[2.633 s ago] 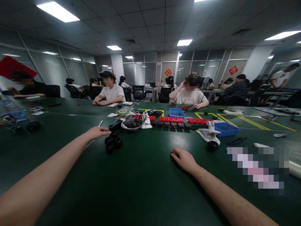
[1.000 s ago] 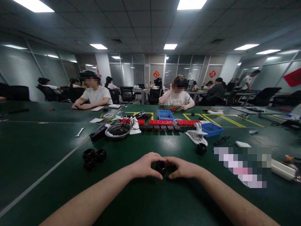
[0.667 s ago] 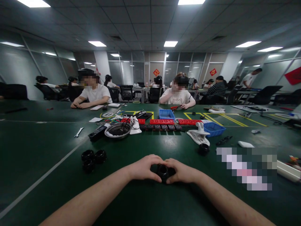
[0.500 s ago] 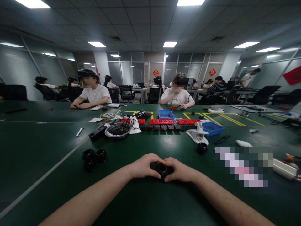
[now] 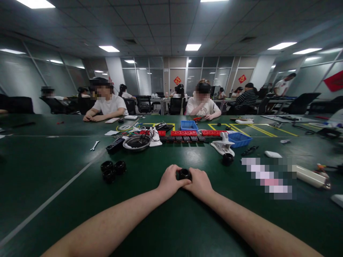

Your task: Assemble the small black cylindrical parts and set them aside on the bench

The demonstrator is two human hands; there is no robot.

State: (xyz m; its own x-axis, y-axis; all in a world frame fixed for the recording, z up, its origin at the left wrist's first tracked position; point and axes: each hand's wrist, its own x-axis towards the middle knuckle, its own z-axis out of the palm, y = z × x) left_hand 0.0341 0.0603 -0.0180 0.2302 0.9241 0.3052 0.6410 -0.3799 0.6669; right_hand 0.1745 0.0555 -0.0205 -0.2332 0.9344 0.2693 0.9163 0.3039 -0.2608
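Observation:
A black ring-shaped part [image 5: 184, 174] with a round opening on top is between my two hands, near the middle of the green table [image 5: 150, 221]. My left hand [image 5: 170, 181] is closed round its left side, the thumb across its near side. From the right, my right hand [image 5: 199, 181] wraps its other side, with most fingertips hidden. Three similar black parts [image 5: 108, 175] stand grouped to the left. Another black part [image 5: 227, 159] sits beside a white clamp-like stand [image 5: 224, 144] on the right.
Beyond my hands lie a round metal dish [image 5: 137, 142], red socket strips [image 5: 183, 133], blue trays [image 5: 189, 125] and cables. A wrench [image 5: 94, 145] lies at the left. A cream cylinder [image 5: 311, 176] is at the right. Two people sit across the table.
Both hands have moved up in the picture with the black part and now sit closer round it. The view has shifted slightly, so the table items appear higher.

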